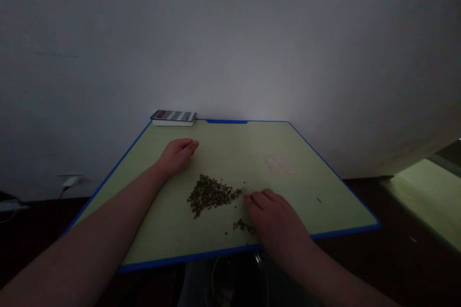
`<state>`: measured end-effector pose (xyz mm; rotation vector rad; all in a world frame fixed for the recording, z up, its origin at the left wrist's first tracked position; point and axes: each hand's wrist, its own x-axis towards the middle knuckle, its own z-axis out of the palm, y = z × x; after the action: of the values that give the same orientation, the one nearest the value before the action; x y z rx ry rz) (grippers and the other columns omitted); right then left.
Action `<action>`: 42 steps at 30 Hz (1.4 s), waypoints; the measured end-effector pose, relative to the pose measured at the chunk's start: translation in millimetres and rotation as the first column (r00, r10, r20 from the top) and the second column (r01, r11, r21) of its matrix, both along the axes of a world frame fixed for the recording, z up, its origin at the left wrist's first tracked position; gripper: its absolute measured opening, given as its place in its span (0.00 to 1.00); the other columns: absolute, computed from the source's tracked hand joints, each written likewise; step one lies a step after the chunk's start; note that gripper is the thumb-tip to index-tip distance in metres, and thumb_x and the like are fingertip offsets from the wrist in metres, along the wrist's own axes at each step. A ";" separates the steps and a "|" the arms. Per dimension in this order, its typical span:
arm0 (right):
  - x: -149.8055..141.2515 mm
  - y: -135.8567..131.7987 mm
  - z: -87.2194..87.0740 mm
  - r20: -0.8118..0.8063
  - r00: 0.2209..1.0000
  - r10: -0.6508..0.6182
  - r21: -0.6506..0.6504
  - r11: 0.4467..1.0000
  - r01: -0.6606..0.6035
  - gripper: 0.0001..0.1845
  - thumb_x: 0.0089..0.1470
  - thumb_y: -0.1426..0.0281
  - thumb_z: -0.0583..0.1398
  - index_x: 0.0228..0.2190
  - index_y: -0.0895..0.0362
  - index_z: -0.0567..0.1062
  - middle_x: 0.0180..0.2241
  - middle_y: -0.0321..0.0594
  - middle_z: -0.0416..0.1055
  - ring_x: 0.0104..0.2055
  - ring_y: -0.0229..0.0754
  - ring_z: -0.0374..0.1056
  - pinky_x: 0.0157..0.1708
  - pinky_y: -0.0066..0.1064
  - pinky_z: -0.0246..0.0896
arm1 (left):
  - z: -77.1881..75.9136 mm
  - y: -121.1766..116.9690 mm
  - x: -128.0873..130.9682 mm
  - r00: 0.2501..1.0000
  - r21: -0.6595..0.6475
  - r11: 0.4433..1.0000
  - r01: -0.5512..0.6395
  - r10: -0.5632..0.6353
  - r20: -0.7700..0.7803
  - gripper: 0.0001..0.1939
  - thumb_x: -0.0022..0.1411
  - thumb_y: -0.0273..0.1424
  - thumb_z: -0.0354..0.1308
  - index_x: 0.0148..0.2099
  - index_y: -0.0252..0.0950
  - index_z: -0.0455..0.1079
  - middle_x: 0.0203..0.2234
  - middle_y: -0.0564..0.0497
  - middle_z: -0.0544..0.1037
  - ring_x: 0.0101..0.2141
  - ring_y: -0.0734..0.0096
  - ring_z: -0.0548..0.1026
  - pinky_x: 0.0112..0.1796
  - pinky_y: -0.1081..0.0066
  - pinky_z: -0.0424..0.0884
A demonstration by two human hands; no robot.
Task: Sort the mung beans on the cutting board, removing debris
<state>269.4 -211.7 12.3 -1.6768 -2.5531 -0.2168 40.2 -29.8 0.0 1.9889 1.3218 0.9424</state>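
Observation:
My left hand (179,154) rests on the table as a loose fist, the thumb laid against the curled fingers, and no object shows in it. Just below and right of it lies a spread pile of small dark brown-green grains or beans (211,195). At the right end of that pile is my right hand (272,213), its fingers curled and pressed together. A small pale, see-through bit shows at the fingertips, too dim to name. A smaller cluster of the dark grains (243,226) lies beside this hand, near the front edge.
The pale table (223,146) has a blue rim. Toward the right is a thin patch of whitish grains (279,164). A thin brown stick (319,200) lies farther right. A phone on a white box (174,117) stands at the back left corner, before the wall. Below the front edge, a round clear container (266,278) shows.

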 end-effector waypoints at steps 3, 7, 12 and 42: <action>1.7 6.3 2.3 0.014 1.000 -0.025 -0.005 1.000 0.025 0.16 0.50 0.81 0.57 0.43 0.64 0.73 0.36 0.47 0.72 0.39 0.46 0.64 0.37 0.36 0.60 | -0.6 0.3 -0.4 1.000 -0.010 1.000 0.001 -0.001 0.006 0.22 0.58 0.45 0.46 0.20 0.36 0.54 0.13 0.58 0.56 0.18 0.79 0.55 0.22 0.74 0.52; 9.8 14.1 2.5 0.021 0.999 -0.039 0.008 0.999 0.039 0.17 0.50 0.81 0.56 0.43 0.64 0.72 0.37 0.47 0.72 0.40 0.46 0.64 0.38 0.36 0.60 | 0.0 0.3 0.2 1.000 -0.006 1.000 -0.005 0.005 0.001 0.21 0.58 0.45 0.46 0.19 0.36 0.53 0.12 0.58 0.55 0.17 0.78 0.55 0.21 0.74 0.52; 23.7 26.3 -1.2 0.033 0.998 -0.060 0.060 0.997 0.058 0.19 0.50 0.83 0.52 0.43 0.62 0.73 0.37 0.46 0.73 0.39 0.45 0.64 0.37 0.36 0.61 | -0.8 0.7 0.6 0.999 -0.014 1.000 0.012 -0.011 0.033 0.21 0.57 0.45 0.46 0.19 0.36 0.53 0.13 0.58 0.55 0.17 0.78 0.55 0.21 0.73 0.51; 6.2 98.4 37.8 -0.096 0.989 0.113 -0.106 0.987 -0.123 0.19 0.50 0.76 0.52 0.40 0.54 0.77 0.35 0.40 0.76 0.37 0.40 0.68 0.37 0.30 0.57 | 2.5 -3.3 0.1 1.000 0.021 1.000 -0.012 0.012 -0.004 0.21 0.57 0.44 0.46 0.19 0.36 0.54 0.12 0.58 0.55 0.18 0.79 0.54 0.22 0.73 0.49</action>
<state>275.6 -113.3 50.0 -1.5245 -2.6309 0.0092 40.3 -33.1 2.5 2.0015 1.3325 0.9623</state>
